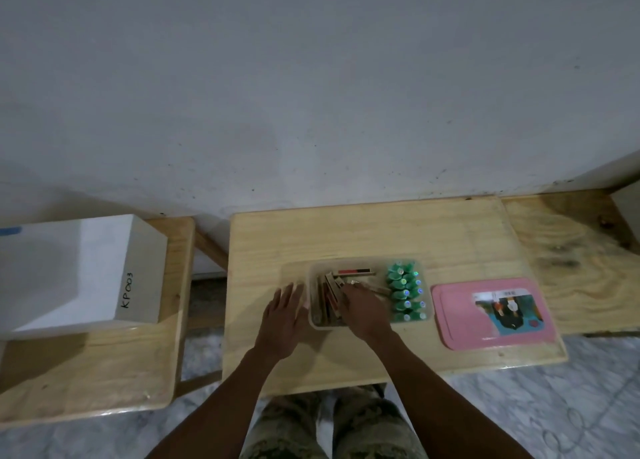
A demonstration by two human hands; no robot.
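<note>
A clear plastic bin (346, 262) stands in the middle of a small wooden table (346, 237). Its left part holds several flat wooden sticks (329, 294); its right part holds several small green bottles (403, 290) standing upright. My left hand (282, 315) lies with straight fingers against the bin's left wall. My right hand (363, 311) reaches down into the bin over the sticks; its fingertips are hidden, so I cannot see whether it holds one.
A pink lid (491, 315) with a picture label lies flat right of the bin. A white box (79, 271) marked KP003 sits on a wooden stool at the left. Another wooden surface (581, 257) adjoins the table on the right. A wall rises close behind.
</note>
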